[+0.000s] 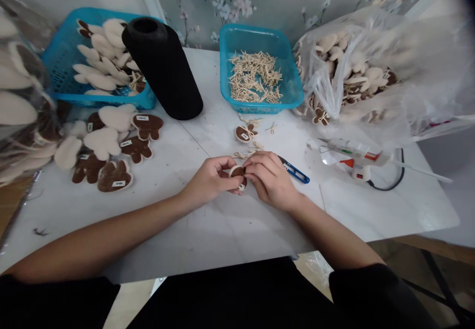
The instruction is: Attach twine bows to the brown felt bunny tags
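Near the middle of the white table, my left hand (218,178) is closed around a small brown and cream plush piece (236,171) with a white label low on it. My right hand (269,178) pinches at the right edge of the same piece, its fingertips together; the exact grip is partly hidden. Just beyond the hands lies another brown plush piece (244,133) with a label and a cream bow on it. Loose cream bows (272,128) are scattered around it. A blue cutter (296,171) lies beside my right hand.
A blue basket (261,107) holds many cream bows. Another blue basket (107,100) and a plastic bag (337,86) hold plush pieces. Labelled brown pieces (116,174) lie at the left. A black cylinder (166,67) stands behind; a glue gun (359,158) with a cord is at the right.
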`<state>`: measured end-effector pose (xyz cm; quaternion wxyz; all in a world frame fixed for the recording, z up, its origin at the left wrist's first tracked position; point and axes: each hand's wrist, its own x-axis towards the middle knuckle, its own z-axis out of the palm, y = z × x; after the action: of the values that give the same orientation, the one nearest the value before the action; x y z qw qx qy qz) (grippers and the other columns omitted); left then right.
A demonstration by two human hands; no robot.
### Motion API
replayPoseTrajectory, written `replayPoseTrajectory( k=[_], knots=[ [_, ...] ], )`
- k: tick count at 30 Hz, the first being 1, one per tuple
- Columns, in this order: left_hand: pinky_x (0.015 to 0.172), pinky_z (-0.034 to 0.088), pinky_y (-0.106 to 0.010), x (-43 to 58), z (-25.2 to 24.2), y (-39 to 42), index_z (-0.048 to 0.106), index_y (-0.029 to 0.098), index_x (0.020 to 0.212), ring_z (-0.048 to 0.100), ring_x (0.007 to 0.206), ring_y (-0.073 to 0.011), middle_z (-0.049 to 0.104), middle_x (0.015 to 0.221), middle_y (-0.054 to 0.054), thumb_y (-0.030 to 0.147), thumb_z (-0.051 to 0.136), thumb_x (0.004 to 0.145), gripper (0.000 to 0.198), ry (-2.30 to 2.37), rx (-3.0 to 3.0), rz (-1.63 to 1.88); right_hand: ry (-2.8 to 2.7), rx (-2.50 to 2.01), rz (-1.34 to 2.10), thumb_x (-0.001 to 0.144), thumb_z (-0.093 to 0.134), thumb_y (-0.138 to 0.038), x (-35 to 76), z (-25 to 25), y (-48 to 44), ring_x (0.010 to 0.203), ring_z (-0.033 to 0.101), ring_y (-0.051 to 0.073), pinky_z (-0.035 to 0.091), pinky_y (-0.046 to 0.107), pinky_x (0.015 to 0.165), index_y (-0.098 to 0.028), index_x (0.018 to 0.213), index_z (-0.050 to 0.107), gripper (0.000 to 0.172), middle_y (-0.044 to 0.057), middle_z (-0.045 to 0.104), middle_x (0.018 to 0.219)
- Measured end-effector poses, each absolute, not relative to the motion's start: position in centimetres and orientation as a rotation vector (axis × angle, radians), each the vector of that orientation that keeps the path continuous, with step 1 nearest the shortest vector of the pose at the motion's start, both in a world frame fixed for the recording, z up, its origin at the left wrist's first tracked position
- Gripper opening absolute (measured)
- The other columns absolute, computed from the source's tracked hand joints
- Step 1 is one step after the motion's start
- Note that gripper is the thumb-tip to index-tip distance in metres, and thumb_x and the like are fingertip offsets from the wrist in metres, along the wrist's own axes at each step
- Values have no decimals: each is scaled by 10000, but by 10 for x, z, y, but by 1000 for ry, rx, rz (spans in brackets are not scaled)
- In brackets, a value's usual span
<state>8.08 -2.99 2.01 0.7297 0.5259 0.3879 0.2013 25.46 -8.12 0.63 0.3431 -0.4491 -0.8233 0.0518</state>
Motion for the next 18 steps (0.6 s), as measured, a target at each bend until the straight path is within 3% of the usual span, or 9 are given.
replayPoseTrajectory(
  k=[9,11,14,18],
  knots=[
    [580,568,-207,81,16,-35,547,127,705,644,602,-100,648,649,16,210,717,676,192,733,1112,304,-1888,-1212,409,886,483,-220,254,3,-77,954,551,204,457,394,836,-205,885,527,46,79,598,952],
    [579,568,-208,81,16,-36,536,129,693,647,613,-104,642,650,21,222,719,683,205,744,1107,335,-1700,-1251,555,888,494,-262,254,4,-77,861,584,175,475,362,805,-207,879,530,66,55,596,904],
    [576,567,-218,80,17,-35,519,133,685,653,612,-113,646,659,19,238,726,681,232,802,1083,406,-1417,-1249,870,883,513,-341,255,9,-80,719,603,129,506,304,708,-213,952,525,146,29,601,879],
    [582,565,-242,80,17,-33,506,140,682,662,600,-127,664,689,10,259,735,667,258,855,1047,487,-1313,-1169,1186,798,630,-385,259,15,-82,846,616,145,518,289,738,-218,1123,494,390,60,609,1019]
  ],
)
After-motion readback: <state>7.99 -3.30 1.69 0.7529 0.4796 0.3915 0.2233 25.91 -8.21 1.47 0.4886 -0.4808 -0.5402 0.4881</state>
